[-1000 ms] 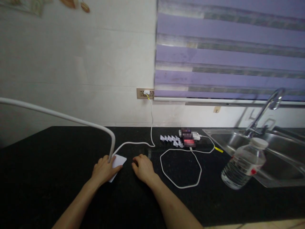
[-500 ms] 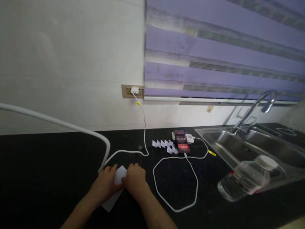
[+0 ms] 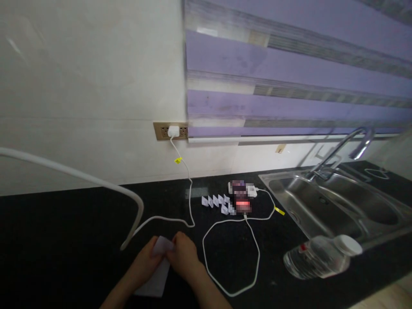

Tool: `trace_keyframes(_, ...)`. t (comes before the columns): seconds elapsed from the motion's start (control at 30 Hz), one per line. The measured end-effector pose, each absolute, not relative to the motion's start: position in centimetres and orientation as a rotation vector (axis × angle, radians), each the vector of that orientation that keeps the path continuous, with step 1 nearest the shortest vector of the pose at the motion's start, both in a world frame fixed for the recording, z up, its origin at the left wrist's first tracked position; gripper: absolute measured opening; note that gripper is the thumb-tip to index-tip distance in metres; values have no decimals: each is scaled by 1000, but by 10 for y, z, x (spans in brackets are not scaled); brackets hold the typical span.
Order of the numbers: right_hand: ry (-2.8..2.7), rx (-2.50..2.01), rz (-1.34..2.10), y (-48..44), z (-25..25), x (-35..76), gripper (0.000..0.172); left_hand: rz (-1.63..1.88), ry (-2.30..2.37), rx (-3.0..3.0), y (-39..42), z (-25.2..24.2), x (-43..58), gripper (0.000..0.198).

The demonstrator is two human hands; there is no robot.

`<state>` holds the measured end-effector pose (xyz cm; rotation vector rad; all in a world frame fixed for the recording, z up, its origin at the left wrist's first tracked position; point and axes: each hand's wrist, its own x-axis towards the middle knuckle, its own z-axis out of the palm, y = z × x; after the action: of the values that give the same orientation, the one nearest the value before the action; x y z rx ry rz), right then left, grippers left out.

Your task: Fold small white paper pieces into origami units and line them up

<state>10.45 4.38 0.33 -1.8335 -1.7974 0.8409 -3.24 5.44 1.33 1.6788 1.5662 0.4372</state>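
Observation:
A strip of white paper (image 3: 155,281) is between my two hands over the dark counter, its upper end folded and its lower end hanging toward me. My left hand (image 3: 146,255) grips the paper's left side with the fingers curled. On the other side my right hand (image 3: 184,253) pinches the upper right edge. The fingertips are partly hidden behind the paper. Several small folded white paper pieces (image 3: 215,201) stand in rows further back, beside a phone (image 3: 243,204) whose picture is blurred out.
A white cable (image 3: 258,257) loops across the counter (image 3: 80,240) from the phone. Another cable runs from a plug (image 3: 174,131) in the wall socket. At the right are a clear bottle (image 3: 317,257) with a white cap, a steel sink (image 3: 309,206) and a tap (image 3: 337,150).
Both hands have come lower in view with the paper, and its lower end now hangs straighter. The camera view has shifted, so the background sits slightly differently.

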Motion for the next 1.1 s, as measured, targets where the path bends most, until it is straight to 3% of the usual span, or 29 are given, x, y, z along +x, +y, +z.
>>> trace_keyframes(0.2, -1023, -1539, 1275, 71, 2, 131, 28, 765, 1379, 983, 86, 30, -2, 42)
trace_keyframes(0.4, -942, -1316, 1216, 96, 10, 148, 16, 721, 1222, 420, 100, 30, 32, 23)
trace_keyframes(0.87, -1127, -1759, 890, 131, 6, 174, 12, 629, 1181, 419, 133, 28, 63, 19)
trace_keyframes(1.1, -1094, -1686, 836, 139, 1, 184, 12, 612, 1176, 437, 143, 21, 73, 21)
